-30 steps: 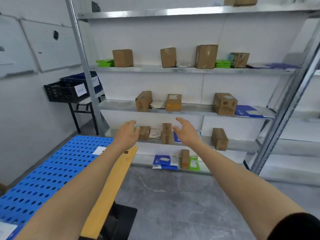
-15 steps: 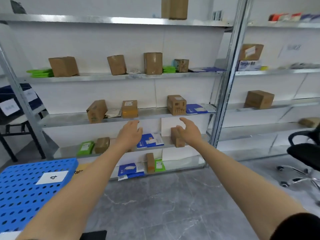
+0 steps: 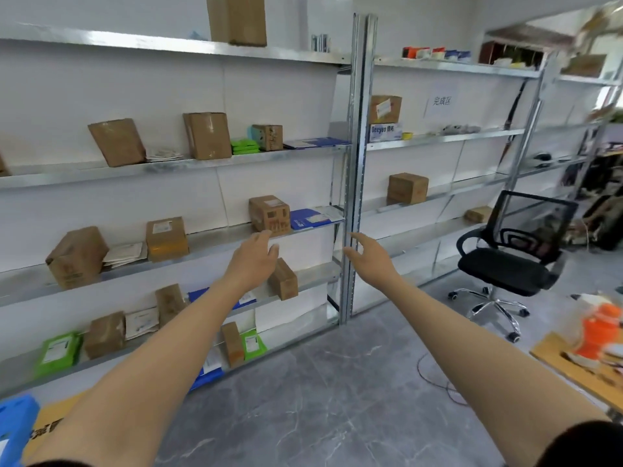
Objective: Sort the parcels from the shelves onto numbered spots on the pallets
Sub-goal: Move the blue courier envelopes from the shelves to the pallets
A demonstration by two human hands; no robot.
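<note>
Metal shelves [image 3: 175, 165] carry several brown cardboard parcels, green pouches and blue mailers. Both my arms stretch forward, empty. My left hand [image 3: 253, 261] is open, its fingers just below a small brown box [image 3: 269, 215] on the middle shelf and above another brown box [image 3: 283, 279] one shelf down. My right hand [image 3: 369, 256] is open in front of the steel upright [image 3: 357, 163] between the two shelf bays. A corner of the blue pallet [image 3: 13, 423] shows at the bottom left. Another brown box [image 3: 407, 188] sits on the right bay's shelf.
A black office chair [image 3: 512, 264] stands on the grey floor to the right. A wooden surface [image 3: 573, 369] with an orange-and-white object is at the right edge. A cable lies on the floor near the chair. A tall box [image 3: 237, 18] stands on the top shelf.
The view has swung right: the shelf bay slid left, the right bay, chair and wooden surface came into sight, and the blue pallet almost left the frame. Both hands stay outstretched and empty.
</note>
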